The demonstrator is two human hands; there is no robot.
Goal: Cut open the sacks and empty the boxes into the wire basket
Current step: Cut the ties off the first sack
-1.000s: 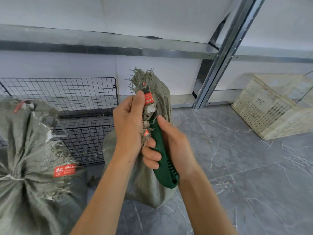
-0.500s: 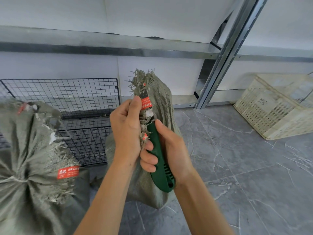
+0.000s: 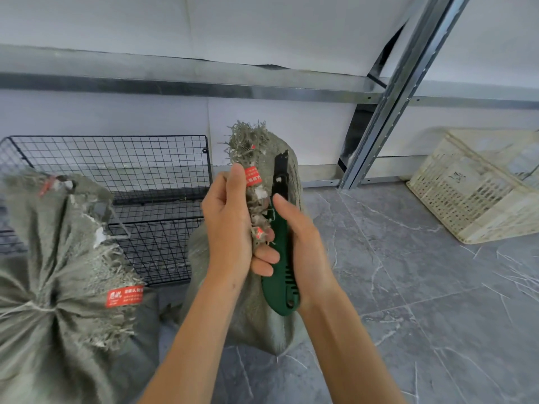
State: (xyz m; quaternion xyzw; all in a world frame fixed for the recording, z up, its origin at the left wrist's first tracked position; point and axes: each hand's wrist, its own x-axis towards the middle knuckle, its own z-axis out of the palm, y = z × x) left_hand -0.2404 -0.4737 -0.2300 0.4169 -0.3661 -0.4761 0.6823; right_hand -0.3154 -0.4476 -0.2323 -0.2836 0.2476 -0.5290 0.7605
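- Between the hands: sack (image 3: 253, 319) neck gripped by left hand (image 3: 227, 225); red label (image 3: 251, 177), writing unreadable.
- Right hand (image 3: 306, 246) grips one green knife (image 3: 281, 281).
- Left of hands: second sack (image 3: 43, 287), one wire basket (image 3: 131, 158).

The middle sack (image 3: 250, 325) and the left sack (image 3: 58, 287) are dull grey-green weave with red labels (image 3: 124, 295) printed white. The knife (image 3: 281, 272) is dark green with a black blade. The basket (image 3: 116, 158) is black grid, the crate (image 3: 466, 199) cream lattice, the floor (image 3: 408, 330) grey, veined white.
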